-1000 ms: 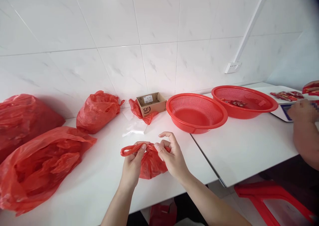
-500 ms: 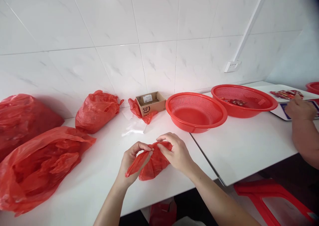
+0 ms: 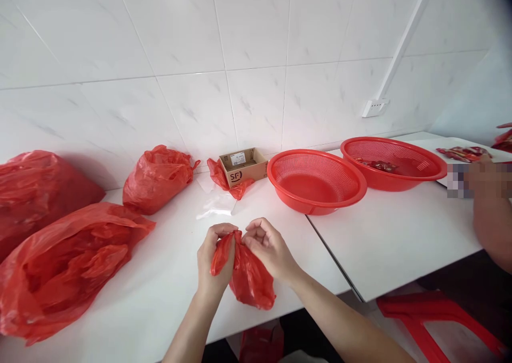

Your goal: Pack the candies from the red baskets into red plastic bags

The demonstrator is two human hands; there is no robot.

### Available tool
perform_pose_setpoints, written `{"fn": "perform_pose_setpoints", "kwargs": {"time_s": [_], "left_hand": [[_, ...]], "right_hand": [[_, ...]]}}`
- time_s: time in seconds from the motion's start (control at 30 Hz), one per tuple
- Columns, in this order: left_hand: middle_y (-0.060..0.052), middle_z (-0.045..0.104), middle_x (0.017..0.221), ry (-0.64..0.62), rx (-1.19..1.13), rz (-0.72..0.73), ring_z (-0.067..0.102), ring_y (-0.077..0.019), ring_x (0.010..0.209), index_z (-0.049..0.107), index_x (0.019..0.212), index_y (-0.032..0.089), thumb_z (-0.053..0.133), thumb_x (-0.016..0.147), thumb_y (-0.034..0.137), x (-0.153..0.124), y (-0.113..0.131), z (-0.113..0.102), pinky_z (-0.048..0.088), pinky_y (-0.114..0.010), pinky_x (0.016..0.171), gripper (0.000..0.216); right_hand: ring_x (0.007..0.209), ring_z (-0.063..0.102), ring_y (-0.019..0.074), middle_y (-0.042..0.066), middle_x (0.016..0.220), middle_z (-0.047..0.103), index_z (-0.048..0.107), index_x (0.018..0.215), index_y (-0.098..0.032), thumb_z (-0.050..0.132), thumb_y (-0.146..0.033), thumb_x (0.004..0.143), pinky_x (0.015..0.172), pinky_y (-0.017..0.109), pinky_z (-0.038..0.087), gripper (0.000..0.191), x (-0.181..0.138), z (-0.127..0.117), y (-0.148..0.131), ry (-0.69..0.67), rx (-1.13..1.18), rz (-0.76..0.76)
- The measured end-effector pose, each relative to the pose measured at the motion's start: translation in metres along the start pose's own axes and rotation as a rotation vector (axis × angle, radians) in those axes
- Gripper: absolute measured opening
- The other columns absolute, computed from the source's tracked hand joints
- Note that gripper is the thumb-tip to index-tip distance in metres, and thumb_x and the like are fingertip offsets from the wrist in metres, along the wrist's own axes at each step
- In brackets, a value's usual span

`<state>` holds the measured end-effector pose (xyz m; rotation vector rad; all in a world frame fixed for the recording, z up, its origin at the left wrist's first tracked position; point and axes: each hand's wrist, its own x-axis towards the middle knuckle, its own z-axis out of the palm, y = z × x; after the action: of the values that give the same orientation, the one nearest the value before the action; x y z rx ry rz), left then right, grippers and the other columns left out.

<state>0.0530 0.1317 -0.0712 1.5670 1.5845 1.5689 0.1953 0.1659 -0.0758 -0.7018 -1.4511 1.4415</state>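
Left fingers [image 3: 224, 228] pinch the bag [image 3: 253, 280], seemingly mid-knot. Right fingers [image 3: 262, 225] curl beside it, grip unclear. Tightening likely needs both.

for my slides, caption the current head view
Left hand and right hand at the gathered neck of a red plastic bag at a white table.

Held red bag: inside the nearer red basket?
No, the held bag is in the left hand, apart from the nearer basket and closer to the camera.

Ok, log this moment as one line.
left hand: holding small red plastic bag | right hand: at bag's gathered top | beyond: round red plastic basket, brown cardboard box
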Motion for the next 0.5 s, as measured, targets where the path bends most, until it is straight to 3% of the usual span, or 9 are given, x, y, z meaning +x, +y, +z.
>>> {"fn": "perform_pose_setpoints", "kwargs": {"time_s": [0.07, 0.13, 0.37, 0.5], "left_hand": [[0.000, 0.064, 0.091, 0.017, 0.039, 0.044, 0.060, -0.0143, 0.072, 0.060, 0.095, 0.027, 0.058, 0.084, 0.019, 0.000, 0.002, -0.001, 0.048, -0.025, 0.063, 0.013], [-0.001, 0.064, 0.091, 0.001, 0.074, 0.097, 0.061, -0.0158, 0.076, 0.064, 0.091, 0.026, 0.059, 0.083, 0.019, 0.002, 0.005, -0.003, 0.048, -0.026, 0.067, 0.012], [-0.002, 0.073, 0.093, -0.152, 0.160, 0.192, 0.067, -0.0206, 0.080, 0.077, 0.088, 0.031, 0.064, 0.083, 0.025, 0.015, 0.004, -0.030, 0.051, -0.028, 0.069, 0.015], [-0.002, 0.075, 0.089, -0.084, 0.205, 0.220, 0.067, -0.0234, 0.085, 0.079, 0.088, 0.032, 0.068, 0.081, 0.030, 0.016, -0.004, -0.046, 0.051, -0.032, 0.078, 0.012]], "right_hand": [[0.076, 0.062, 0.0146, 0.000, 0.079, 0.063, 0.058, 0.101, -0.020, 0.059, -0.035, 0.089, 0.073, 0.030, 0.050, 0.019, 0.005, -0.006, -0.001, -0.066, 0.098, 0.063], [0.074, 0.062, 0.0147, 0.001, 0.078, 0.064, 0.063, 0.097, -0.018, 0.060, -0.038, 0.090, 0.070, 0.030, 0.050, 0.021, 0.010, -0.010, -0.004, -0.114, 0.050, 0.051], [0.080, 0.057, 0.0168, 0.003, 0.086, 0.064, 0.060, 0.089, -0.021, 0.046, -0.016, 0.093, 0.070, 0.030, 0.044, 0.015, 0.007, -0.016, -0.017, -0.108, -0.771, -0.344], [0.080, 0.053, 0.0189, 0.005, 0.088, 0.063, 0.060, 0.091, -0.020, 0.044, -0.011, 0.091, 0.067, 0.031, 0.042, 0.018, 0.004, -0.020, -0.012, -0.164, -1.022, -0.397]]}}
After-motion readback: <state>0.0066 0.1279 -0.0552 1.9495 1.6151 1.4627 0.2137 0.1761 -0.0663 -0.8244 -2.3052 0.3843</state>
